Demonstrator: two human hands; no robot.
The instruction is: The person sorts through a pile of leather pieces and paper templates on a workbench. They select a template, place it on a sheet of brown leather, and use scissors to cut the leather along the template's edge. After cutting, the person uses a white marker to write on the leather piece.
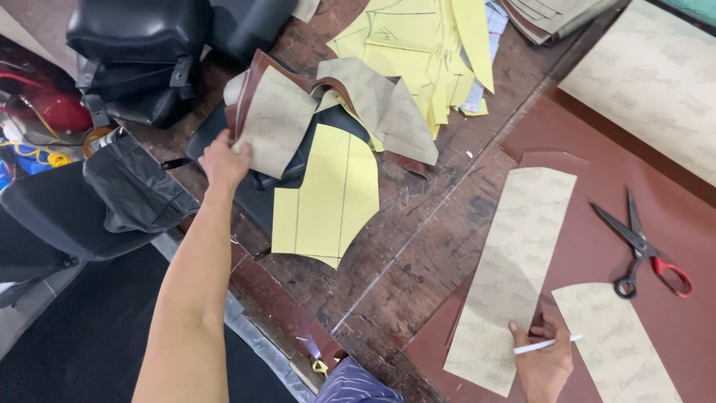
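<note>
Two hands, one pen, perhaps three tan patterns.

No packages, labels, signs or screens show anywhere in the frame. The flat sheets across the table are plain cut shapes of paper and leather, and none of them is a wrapper, tag, notice or display.
</note>
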